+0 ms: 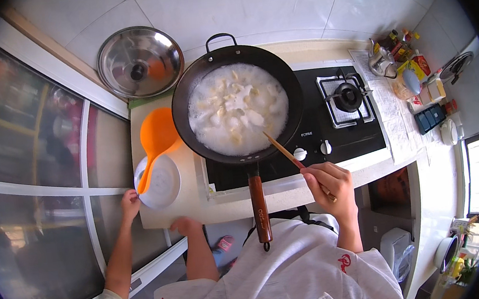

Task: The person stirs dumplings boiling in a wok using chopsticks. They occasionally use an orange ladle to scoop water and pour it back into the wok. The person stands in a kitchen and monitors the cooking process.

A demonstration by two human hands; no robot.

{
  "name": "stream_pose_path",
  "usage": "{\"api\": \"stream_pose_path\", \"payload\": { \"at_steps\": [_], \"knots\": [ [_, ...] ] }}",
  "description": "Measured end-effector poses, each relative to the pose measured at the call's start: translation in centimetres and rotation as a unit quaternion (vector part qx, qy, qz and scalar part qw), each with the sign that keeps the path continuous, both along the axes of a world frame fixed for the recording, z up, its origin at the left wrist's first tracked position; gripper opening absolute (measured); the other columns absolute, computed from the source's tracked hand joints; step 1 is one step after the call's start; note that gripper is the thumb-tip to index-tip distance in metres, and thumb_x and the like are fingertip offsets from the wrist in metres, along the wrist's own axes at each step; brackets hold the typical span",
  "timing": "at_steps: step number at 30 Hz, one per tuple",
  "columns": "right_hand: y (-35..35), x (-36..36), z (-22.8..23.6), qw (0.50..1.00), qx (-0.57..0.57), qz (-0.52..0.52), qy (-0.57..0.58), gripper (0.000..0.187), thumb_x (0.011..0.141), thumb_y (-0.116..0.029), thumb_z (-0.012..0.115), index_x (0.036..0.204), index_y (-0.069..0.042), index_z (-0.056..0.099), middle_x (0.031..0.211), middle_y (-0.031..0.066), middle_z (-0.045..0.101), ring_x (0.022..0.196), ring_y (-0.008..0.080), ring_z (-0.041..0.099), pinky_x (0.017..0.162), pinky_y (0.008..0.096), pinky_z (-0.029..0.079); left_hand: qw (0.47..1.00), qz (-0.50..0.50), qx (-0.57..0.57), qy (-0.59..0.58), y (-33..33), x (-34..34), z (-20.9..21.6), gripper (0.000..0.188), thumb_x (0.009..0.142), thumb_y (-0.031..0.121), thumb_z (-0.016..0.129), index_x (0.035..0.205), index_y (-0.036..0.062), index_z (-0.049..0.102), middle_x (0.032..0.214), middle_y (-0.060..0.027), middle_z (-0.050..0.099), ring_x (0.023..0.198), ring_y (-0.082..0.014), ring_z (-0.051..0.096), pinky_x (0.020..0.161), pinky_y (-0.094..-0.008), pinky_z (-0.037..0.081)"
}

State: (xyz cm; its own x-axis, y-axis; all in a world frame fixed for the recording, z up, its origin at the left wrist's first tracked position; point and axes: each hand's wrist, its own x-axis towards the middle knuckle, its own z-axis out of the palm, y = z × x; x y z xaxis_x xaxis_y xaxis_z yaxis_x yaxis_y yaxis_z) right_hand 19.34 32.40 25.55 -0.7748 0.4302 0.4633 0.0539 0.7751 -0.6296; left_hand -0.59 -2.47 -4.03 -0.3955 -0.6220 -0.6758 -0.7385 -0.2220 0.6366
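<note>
My right hand (332,186) is closed around wooden chopsticks (286,152), whose tips dip into the black wok (293,95). White, foamy liquid fills the wok, with pale dumpling-like pieces (229,101) floating in it. The wok's brown wooden handle (260,208) points toward me, between my arms. At the counter's front edge, my left hand (187,226) rests with its fingers loosely extended, holding nothing. Another person's hand (131,205) touches the handle end of an orange scoop (158,131) at the left. That handle crosses a white plate (168,185).
A steel lid (144,60) leans at the back left. Right of the wok is a second gas burner (348,97) on the black stove. A kettle (382,61), bottles and jars crowd the right. Glass sliding doors (24,124) border the left side.
</note>
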Motion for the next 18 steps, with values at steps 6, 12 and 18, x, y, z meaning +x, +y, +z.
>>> {"api": "stream_pose_path", "payload": {
  "at_steps": [6,12,18],
  "knots": [
    [0.1,0.2,-0.1,1.0,0.007,0.002,-0.006,0.004,0.079,-0.004,0.071,0.082,-0.001,0.07,0.079,0.0075,0.069,0.063,0.0199,0.065,0.056,0.0292,0.051,0.995,0.074,0.058,0.016,-0.4,0.3,0.6,0.074,0.095,0.052,0.03,0.145,0.0003,0.014,0.139,-0.0157,0.046,0.119,-0.0332,0.053,0.101,-0.0471,0.044],
    [-0.1,0.2,-0.3,1.0,0.002,-0.003,0.001,0.004,0.079,-0.004,0.07,0.082,0.0,0.07,0.079,0.0084,0.07,0.062,0.0199,0.065,0.056,0.0283,0.051,0.996,0.09,0.017,0.012,1.0,-0.2,1.6,0.074,0.094,0.056,0.024,0.145,0.0016,0.021,0.14,-0.0148,0.046,0.12,-0.0334,0.052,0.103,-0.0485,0.041],
    [-0.1,0.2,-0.4,1.0,0.008,-0.005,-0.003,0.005,0.08,-0.004,0.07,0.082,0.0,0.07,0.079,0.0083,0.07,0.062,0.02,0.065,0.056,0.0285,0.051,0.995,0.099,0.008,0.014,1.1,-0.3,1.9,0.074,0.094,0.056,0.024,0.144,0.0013,0.024,0.139,-0.0141,0.047,0.12,-0.0331,0.053,0.103,-0.0484,0.041]
  ]
}}
